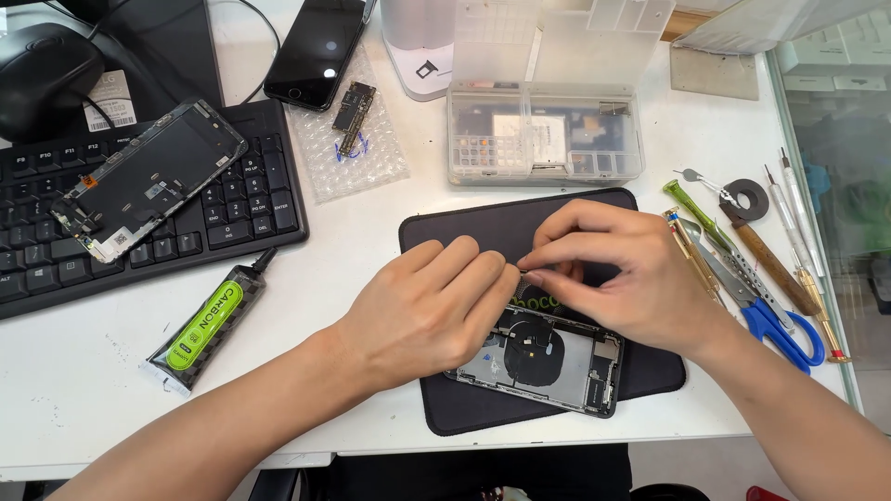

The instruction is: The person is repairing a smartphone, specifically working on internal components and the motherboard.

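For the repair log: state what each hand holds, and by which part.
Both hands, left hand and right hand, rest on the opened phone at its upper end. Their fingertips pinch there; whether a small part is held cannot be told.

Opened phone body [548,362] — back housing without its screen, lying flat on a dark work mat [483,232], tilted slightly clockwise. Interior exposed: a round black coil at the centre, silver shielding and small connectors around it. Upper end hidden under both hands — only the lower part shows

Bare table [353,250] left of mat [483,223] — tools [742,269] crowd the right.
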